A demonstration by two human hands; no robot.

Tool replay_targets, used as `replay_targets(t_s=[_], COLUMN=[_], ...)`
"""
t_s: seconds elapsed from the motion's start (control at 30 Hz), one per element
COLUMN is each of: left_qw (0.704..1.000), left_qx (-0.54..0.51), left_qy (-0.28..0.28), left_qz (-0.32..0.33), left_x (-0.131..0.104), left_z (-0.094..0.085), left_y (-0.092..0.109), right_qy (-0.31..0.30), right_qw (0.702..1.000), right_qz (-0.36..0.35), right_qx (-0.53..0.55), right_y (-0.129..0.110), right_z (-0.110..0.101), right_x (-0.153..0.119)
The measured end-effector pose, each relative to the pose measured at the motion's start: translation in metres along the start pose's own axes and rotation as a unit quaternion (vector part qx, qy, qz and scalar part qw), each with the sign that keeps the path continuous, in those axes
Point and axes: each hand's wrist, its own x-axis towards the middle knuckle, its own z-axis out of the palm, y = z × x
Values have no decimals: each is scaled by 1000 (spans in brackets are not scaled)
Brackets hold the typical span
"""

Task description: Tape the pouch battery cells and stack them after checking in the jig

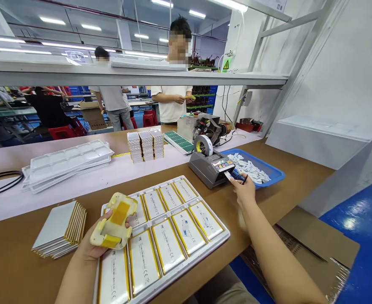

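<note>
My left hand is closed around a cream plastic fixture with amber tape patches, held above the left part of a white tray. In the tray lie several flat white battery packs with yellow edges; two at the right bear strips printed with blue. My right hand pinches a short white tape strip at the mouth of a grey tape dispenser. A dark blue patterned piece shows by those fingers; its kind is unclear. The tape roll sits on top of the dispenser.
A blue basket of white strips stands behind my right hand. Stacked packs lie left, with more stacks farther back. Empty white trays, a machine and an overhead shelf are beyond. A co-worker stands opposite.
</note>
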Motion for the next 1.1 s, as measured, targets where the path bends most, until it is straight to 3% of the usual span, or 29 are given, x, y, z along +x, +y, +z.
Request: replay_targets(t_s=[0.07, 0.1, 0.13, 0.2, 0.23, 0.27, 0.33, 0.4, 0.43, 0.5, 0.57, 0.63, 0.73, 0.8, 0.87, 0.97, 1.03, 1.1], left_qw=[1000, 1000, 1000, 1000, 1000, 999, 999, 999, 999, 998, 997, 997, 998, 999, 1000, 999, 999, 999], left_qx=[-7, -11, -14, -14, -12, -13, -18, -25, -26, -24, -23, -26, -28, -21, -14, -18, -25, -27], left_qy=[2, 3, 1, -17, -27, -32, -35, -40, -47, -65, -78, -79, -50, -23, -10, -13, -6, 6], left_qz=[2, 2, 2, 4, 1, -2, -9, -7, -2, 8, 10, 4, -11, -14, -16, -24, -24, -24], left_x=[-1, -2, -2, -4, -4, -4, -4, -3, -4, -4, -5, -6, -4, -2, 0, 2, 2, 2], left_z=[1, 2, 3, 3, 3, 3, 2, 0, 0, 1, 2, 4, 3, 1, -1, -2, -1, -1], left_y=[-1, -1, -2, -4, -4, -5, -6, -8, -8, -8, -8, -7, -6, -5, -4, -3, -2, -2], right_qy=[46, 38, -1, -178, -306, -439, -640, -731, -746, -738, -700, -659, -604, -554, -460, -246, -135, -119], right_qw=[997, 992, 984, 947, 909, 853, 714, 607, 574, 545, 555, 584, 639, 694, 780, 902, 928, 924], right_qz=[-46, -92, -143, -228, -249, -258, -264, -289, -305, -326, -327, -314, -311, -312, -280, -187, -146, -120], right_qx=[-34, -72, -109, -142, -133, -117, -97, -117, -146, -228, -309, -355, -360, -338, -319, -301, -315, -344], right_y=[-9, -17, -28, -54, -67, -79, -99, -109, -111, -111, -106, -100, -90, -82, -72, -58, -49, -43], right_z=[1, 2, 3, 9, 15, 22, 39, 57, 66, 82, 92, 96, 91, 81, 65, 32, 10, -6], right_x=[-10, -17, -25, -49, -63, -79, -110, -134, -143, -154, -158, -161, -159, -150, -127, -71, -27, 10])
